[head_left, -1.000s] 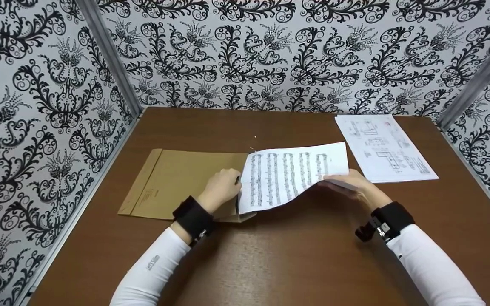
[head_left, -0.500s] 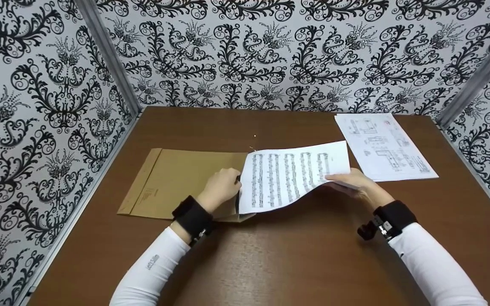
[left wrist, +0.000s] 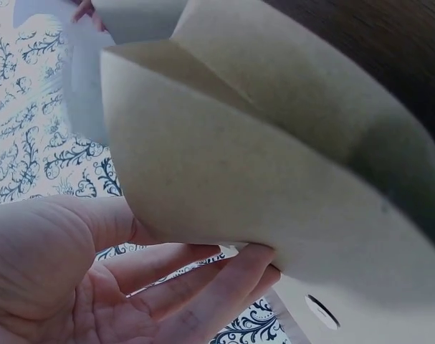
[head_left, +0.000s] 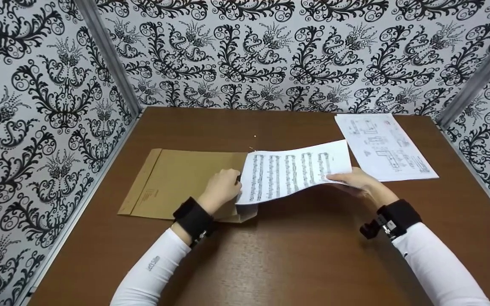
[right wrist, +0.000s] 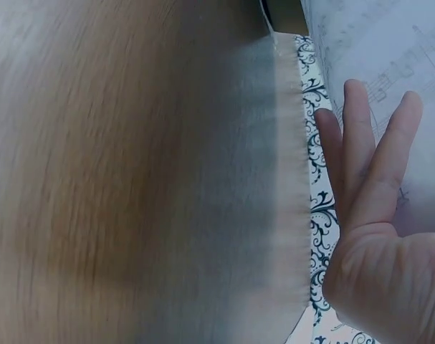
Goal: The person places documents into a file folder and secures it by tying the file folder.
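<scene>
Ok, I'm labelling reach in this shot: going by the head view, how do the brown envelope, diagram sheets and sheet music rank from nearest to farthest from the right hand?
1. Sheet music: held in the right hand, extending to its left.
2. Diagram sheets: just beyond the hand, toward the right.
3. Brown envelope: over on the left.

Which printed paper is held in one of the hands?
The music sheet, with rows of notation, at the open end of the envelope: the right hand pinches it. The printed drawing farther right lies flat on the table.
</scene>
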{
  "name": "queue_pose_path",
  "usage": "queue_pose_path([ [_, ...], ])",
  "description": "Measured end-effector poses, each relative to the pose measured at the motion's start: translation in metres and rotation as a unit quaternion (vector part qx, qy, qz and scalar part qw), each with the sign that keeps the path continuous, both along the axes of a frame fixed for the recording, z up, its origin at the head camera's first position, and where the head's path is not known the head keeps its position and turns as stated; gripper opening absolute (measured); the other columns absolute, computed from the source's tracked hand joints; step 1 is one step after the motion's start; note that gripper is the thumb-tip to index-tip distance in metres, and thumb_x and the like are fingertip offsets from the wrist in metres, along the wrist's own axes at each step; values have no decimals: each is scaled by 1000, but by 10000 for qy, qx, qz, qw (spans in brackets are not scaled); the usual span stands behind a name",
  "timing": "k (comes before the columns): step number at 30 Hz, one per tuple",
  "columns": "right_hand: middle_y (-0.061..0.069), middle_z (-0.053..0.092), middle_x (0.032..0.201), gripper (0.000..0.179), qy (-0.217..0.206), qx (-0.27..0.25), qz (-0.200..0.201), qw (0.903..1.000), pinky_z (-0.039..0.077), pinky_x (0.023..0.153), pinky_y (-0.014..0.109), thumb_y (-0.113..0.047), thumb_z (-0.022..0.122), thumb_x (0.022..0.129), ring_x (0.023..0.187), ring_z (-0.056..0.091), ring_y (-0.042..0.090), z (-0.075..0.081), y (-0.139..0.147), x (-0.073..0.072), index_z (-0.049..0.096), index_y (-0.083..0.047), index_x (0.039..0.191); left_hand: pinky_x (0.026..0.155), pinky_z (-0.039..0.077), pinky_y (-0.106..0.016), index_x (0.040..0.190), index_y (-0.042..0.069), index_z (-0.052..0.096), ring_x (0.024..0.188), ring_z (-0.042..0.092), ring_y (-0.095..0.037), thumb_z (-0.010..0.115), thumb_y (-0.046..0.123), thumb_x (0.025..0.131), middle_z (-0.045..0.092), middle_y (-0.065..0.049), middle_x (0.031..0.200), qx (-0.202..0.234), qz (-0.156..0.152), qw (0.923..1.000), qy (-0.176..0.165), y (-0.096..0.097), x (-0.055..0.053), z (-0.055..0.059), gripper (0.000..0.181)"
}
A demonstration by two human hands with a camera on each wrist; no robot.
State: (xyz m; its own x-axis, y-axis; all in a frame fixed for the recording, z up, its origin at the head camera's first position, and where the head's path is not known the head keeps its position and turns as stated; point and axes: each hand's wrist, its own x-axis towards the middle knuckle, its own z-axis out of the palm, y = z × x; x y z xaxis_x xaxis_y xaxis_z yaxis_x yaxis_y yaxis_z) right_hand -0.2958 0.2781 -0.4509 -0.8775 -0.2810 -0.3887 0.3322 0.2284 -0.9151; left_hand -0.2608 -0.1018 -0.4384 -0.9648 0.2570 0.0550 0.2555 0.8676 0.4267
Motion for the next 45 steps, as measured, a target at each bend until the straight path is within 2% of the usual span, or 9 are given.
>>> queue_pose_path([
  [5, -18, 75, 88, 37, 405, 619, 202, 9971, 55, 76, 13, -17, 67, 99, 82, 72, -3, 1, -2, 0, 61, 1, 131, 61, 47, -38, 79, 3, 64, 66, 53, -21, 57, 4, 92, 72, -16, 84, 63, -11, 10000, 1, 0, 0, 1, 15],
  [10, -19, 73, 83, 49, 765, 1113, 177, 9907, 53, 69, 15, -21, 65, 100, 74, 70, -2, 0, -5, 1, 54, 10, 137, 60, 45, -37, 78, 4, 63, 66, 54, -22, 59, 5, 92, 71, -14, 82, 58, -4, 10000, -20, 1, 2, 2, 15],
  [17, -16, 72, 79, 54, 833, 1227, 22, 9889, 56, 63, 18, -23, 63, 101, 68, 71, 1, 3, -9, 7, 50, 11, 141, 66, 51, -40, 83, 4, 67, 72, 61, -25, 60, 6, 94, 73, -15, 87, 28, 34, 10000, -80, 1, 3, 3, 13],
  [26, -12, 72, 78, 53, 1174, 1333, -75, 9841, 58, 60, 20, -23, 64, 100, 64, 72, 4, 7, -11, 12, 52, 14, 135, 60, 43, -33, 82, 4, 67, 69, 56, -22, 60, 5, 93, 72, -14, 86, 4, 40, 9999, -133, 1, 2, 4, 13],
  [32, -11, 72, 78, 54, 1352, 1498, 34, 9794, 59, 60, 22, -24, 63, 101, 63, 72, 4, 12, -9, 14, 51, 14, 137, 57, 36, -32, 72, 6, 58, 66, 49, -21, 61, 5, 92, 67, -14, 79, -13, -65, 10000, -8, 1, 2, 4, 20],
  [38, -11, 72, 77, 53, 1500, 1632, 20, 9751, 59, 60, 21, -25, 65, 100, 62, 71, 4, 18, -9, 15, 53, 14, 135, 58, 41, -37, 70, 6, 55, 65, 50, -22, 61, 4, 90, 70, -17, 82, -53, -71, 9999, 143, 1, 3, 3, 20],
  [45, -10, 73, 82, 57, 1177, 1506, 103, 9815, 61, 63, 23, -27, 65, 100, 66, 73, 6, 20, -16, 19, 51, 12, 140, 65, 52, -44, 77, 3, 64, 69, 59, -26, 64, 6, 91, 72, -17, 85, -140, 25, 9998, 117, 5, 5, 1, 14],
])
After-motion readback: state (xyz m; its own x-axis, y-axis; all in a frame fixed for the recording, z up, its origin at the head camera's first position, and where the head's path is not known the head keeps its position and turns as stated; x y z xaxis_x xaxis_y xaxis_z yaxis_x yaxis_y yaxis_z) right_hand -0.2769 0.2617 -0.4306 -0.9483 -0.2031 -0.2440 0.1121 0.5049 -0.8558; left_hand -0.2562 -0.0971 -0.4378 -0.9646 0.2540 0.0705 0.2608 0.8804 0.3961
